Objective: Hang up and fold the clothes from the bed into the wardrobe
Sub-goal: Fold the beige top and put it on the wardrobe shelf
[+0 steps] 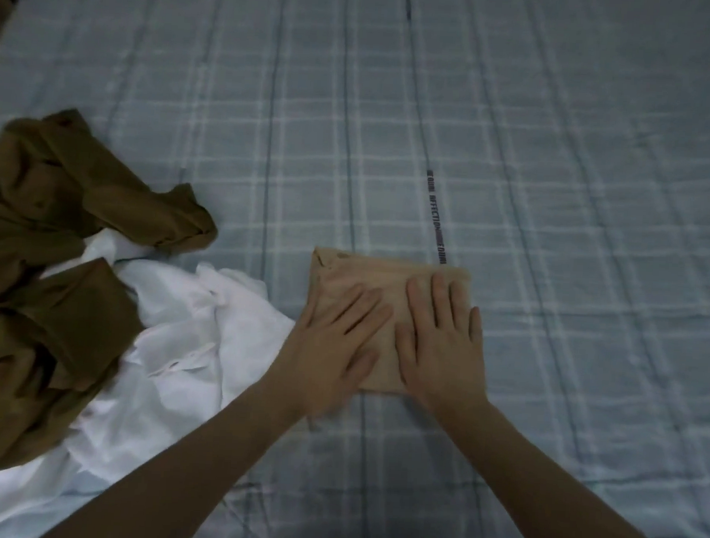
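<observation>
Pale blue checked bedding (556,156) covers the bed and fills nearly the whole view, with a dark printed stripe running up toward 12 o'clock. Just below centre lies a small beige folded garment (369,277), a compact, nearly square packet of soft cloth whose slightly longer side runs from 9 to 3 o'clock. Both hands lie flat on it with fingers straight and spread, gripping nothing: the left hand (337,346) presses the half toward 9 o'clock, its fingers slanting to 1 o'clock, and the right hand (444,347) presses the half toward 3 o'clock, fingers pointing to 12. The packet sits directly under the palms, so neither hand has to reach; lifting it probably means sliding fingers beneath its two short sides. At 9 o'clock, well apart from the packet, an olive-brown crumpled garment (50,253) lies heaped over a white rumpled shirt (201,343), both unfolded and nearer the left hand. No wardrobe is in view.
</observation>
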Tool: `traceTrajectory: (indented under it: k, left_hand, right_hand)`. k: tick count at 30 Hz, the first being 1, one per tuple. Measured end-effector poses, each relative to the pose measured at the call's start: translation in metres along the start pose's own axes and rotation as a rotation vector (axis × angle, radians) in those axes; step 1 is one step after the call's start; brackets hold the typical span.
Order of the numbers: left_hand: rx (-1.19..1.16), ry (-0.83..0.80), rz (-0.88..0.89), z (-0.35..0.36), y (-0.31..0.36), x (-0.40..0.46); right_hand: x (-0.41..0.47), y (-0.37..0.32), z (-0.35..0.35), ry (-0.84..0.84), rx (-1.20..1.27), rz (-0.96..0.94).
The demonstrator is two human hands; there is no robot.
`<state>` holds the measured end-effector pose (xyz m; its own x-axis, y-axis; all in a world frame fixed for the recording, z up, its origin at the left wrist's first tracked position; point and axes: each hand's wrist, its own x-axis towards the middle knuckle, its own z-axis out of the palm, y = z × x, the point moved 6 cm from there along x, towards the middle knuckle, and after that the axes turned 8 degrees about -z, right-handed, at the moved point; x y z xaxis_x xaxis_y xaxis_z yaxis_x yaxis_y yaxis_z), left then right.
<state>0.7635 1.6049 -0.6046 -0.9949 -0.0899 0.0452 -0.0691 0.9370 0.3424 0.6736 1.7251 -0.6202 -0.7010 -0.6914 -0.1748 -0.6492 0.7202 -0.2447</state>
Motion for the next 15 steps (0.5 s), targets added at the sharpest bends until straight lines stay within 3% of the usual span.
traceTrajectory:
  k: [15]
  left_hand:
    - [0.007, -0.019, -0.023, 0.017, -0.027, 0.012]
  right_hand:
    - [0.012, 0.005, 0.007, 0.006, -0.040, -0.028]
